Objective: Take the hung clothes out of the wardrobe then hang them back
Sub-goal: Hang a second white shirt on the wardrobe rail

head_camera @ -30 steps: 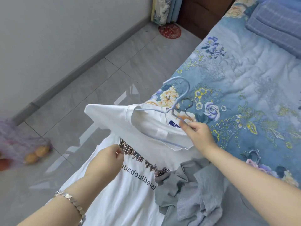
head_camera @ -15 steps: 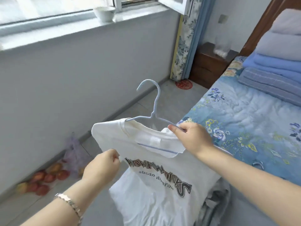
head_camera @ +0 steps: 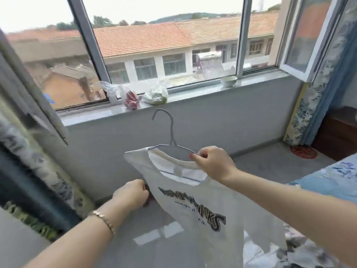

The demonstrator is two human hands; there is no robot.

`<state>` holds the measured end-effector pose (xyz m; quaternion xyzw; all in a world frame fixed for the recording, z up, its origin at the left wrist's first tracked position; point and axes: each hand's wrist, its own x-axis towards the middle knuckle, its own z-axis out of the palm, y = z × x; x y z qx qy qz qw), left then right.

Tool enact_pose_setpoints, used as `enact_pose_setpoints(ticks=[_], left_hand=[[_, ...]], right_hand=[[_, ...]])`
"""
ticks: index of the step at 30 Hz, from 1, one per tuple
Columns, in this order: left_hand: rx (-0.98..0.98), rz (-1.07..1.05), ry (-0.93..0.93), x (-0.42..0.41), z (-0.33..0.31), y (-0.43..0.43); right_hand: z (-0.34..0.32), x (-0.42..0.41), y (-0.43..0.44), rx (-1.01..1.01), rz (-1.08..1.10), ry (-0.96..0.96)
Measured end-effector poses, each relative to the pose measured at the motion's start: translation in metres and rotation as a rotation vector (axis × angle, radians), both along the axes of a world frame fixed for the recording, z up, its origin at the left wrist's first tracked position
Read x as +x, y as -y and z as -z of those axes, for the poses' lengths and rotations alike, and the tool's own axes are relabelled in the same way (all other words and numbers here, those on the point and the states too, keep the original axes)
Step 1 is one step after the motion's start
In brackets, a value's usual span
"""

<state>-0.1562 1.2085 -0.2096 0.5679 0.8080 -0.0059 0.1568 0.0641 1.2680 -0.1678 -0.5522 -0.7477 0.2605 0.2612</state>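
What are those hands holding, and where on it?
The right hand grips the hanger by one sloping arm, at the collar of the white T-shirt; the left hand pinches the shirt's side edge.

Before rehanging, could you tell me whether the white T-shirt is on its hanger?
On: the hanger sits inside the neck of the white T-shirt, hook upright; the right hand grips one arm.
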Motion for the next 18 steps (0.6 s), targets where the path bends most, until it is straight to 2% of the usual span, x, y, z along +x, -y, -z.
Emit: enact_pose_setpoints(ticks=[3,10,18], left_hand=[[0.085,-0.197,-0.015,-0.019,-0.016,0.071],[0.257,-0.704,0.084,-0.016,-0.045,0.263],[0.332,-1.123,-0.010,0.019,-0.082,0.503]], right_hand=[[-0.023,-0.027,0.038,0.035,-0.190,-0.011],[-0.066,-0.066,0.169,0.056,-0.592,-0.020],[-0.114,-0.084,0.343,0.061,-1.062,0.059]])
